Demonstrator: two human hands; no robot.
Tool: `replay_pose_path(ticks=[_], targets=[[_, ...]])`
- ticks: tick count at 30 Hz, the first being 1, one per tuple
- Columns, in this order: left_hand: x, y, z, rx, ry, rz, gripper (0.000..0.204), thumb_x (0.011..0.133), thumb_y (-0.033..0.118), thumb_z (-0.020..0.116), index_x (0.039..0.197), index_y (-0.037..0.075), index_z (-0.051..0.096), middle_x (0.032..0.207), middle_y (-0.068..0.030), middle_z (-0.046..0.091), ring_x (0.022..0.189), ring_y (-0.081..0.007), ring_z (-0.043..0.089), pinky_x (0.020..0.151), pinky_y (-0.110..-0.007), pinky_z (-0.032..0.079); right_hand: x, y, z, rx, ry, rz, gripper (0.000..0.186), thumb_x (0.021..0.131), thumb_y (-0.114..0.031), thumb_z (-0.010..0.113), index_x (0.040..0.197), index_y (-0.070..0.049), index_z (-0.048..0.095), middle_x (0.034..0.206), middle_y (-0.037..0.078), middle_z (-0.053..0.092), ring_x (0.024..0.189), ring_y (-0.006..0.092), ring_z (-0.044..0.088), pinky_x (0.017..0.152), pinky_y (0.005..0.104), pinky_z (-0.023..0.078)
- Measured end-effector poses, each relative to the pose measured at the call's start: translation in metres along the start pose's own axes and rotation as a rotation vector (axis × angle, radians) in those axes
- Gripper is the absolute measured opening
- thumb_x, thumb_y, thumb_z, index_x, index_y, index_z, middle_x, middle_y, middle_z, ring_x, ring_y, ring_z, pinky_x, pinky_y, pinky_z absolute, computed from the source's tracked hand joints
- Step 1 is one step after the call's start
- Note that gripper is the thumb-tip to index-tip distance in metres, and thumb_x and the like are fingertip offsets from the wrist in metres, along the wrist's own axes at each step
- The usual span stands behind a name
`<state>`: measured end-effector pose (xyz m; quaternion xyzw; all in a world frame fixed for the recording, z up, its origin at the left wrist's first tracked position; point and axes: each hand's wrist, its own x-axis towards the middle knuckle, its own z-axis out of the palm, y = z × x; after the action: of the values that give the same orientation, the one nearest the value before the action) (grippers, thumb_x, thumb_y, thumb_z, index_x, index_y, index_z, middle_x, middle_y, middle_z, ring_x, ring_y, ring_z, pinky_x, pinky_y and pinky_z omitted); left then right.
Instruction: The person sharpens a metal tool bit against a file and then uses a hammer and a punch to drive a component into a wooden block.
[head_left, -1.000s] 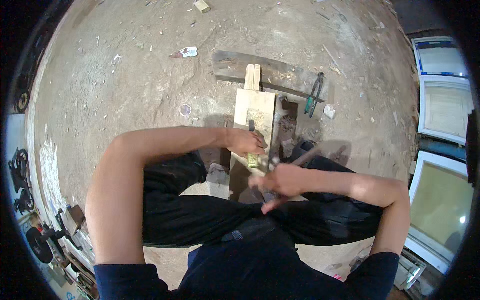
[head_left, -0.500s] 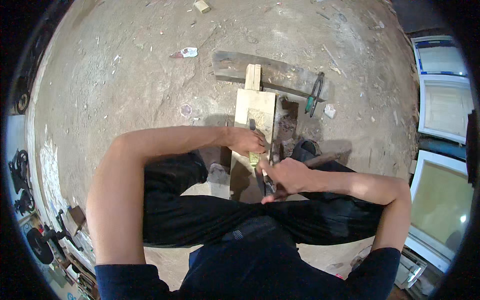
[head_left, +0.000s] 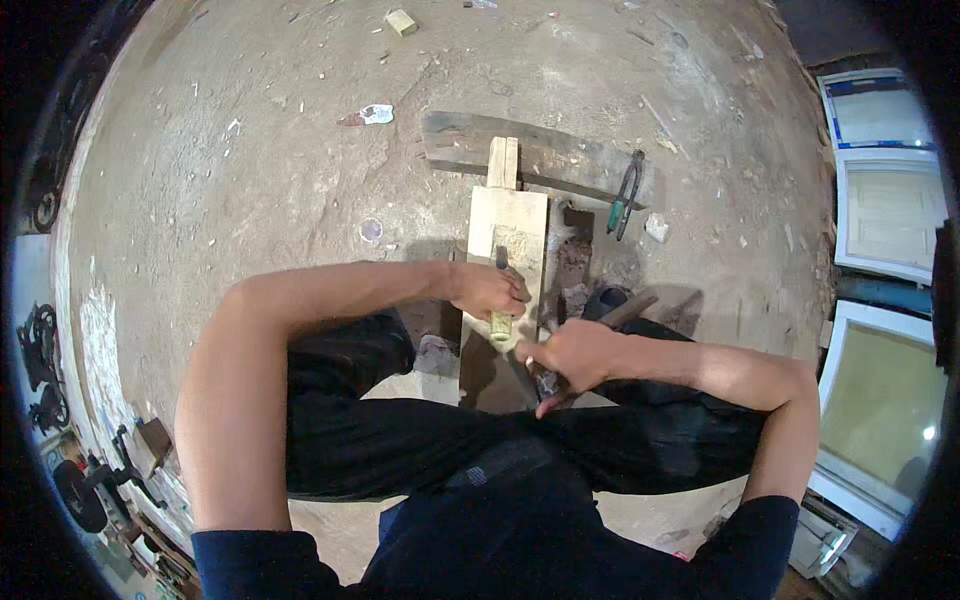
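Note:
My left hand is closed round a chisel with a dark blade and yellowish handle, held on a pale board with wood chips on its surface. My right hand, just below and right of it, grips what looks like a hammer, with dark metal by the fingers and a wooden shaft angled up to the right. A narrow pale block sticks out beyond the board, over a weathered plank lying crosswise.
Pincers with green on the handle rest at the plank's right end. My legs are folded on either side of the board. White framed panels stand at the right; dark tools and parts line the left edge. Scraps litter the floor.
My right hand and the tool in it have made small shifts near the chisel's handle end. My left hand stays on the chisel. The whole scene sits slightly lower in the picture.

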<state>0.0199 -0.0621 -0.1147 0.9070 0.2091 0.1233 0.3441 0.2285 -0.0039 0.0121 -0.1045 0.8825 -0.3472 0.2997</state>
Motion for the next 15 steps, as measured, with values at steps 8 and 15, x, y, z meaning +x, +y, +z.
replay_pose_path(ticks=[8,15], targets=[[0.001,0.005,-0.005,0.078,-0.066,-0.050,0.034,0.071,0.017,0.069,0.097,0.002,0.052,0.104,-0.0170,0.057,0.109,-0.0378,0.053,0.095,-0.046,0.043,-0.006,0.024,0.012,-0.133,-0.114,0.056,0.075,0.075,-0.064,0.068,0.122,-0.008,0.051,0.069,0.016,0.061,0.070,0.0395,0.064,0.059,0.0477,0.051],[0.003,0.006,-0.030,-0.006,0.007,-0.141,0.030,0.073,0.014,0.066,0.096,0.001,0.054,0.103,-0.0165,0.059,0.102,-0.0363,0.059,0.080,-0.047,0.050,-0.008,0.027,-0.002,-0.185,-0.250,0.426,0.070,0.085,-0.063,0.050,0.138,-0.018,0.049,0.088,0.020,0.069,0.081,0.0399,0.066,0.065,0.0459,0.053]])
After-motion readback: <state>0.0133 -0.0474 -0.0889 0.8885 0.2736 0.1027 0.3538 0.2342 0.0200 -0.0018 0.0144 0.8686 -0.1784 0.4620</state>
